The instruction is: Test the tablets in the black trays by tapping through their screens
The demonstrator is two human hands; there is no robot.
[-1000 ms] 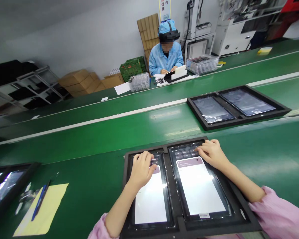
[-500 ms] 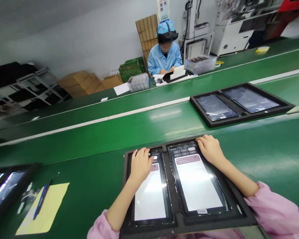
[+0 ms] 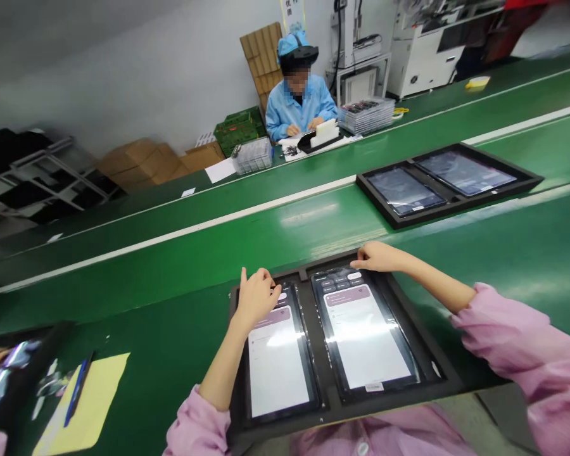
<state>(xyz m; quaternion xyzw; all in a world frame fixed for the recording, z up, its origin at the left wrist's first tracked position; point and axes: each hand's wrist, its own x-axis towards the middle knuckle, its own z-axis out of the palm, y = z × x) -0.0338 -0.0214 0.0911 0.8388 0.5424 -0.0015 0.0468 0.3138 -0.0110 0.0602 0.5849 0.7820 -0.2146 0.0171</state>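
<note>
Here the person works two lit glass-fronted tablets seated side by side in a black foam tray (image 3: 332,405) on the green bench (image 3: 171,278). The left hand (image 3: 254,297) hovers loosely curled, fingers apart, over the top of the left tablet (image 3: 278,361). The right hand (image 3: 377,256) rests flat at the tray's far rim, just beyond the right tablet (image 3: 363,332), gripping nothing. The step looks like screen checking; the next touch calls for fingertips landing precisely on the small buttons near each hand.
</note>
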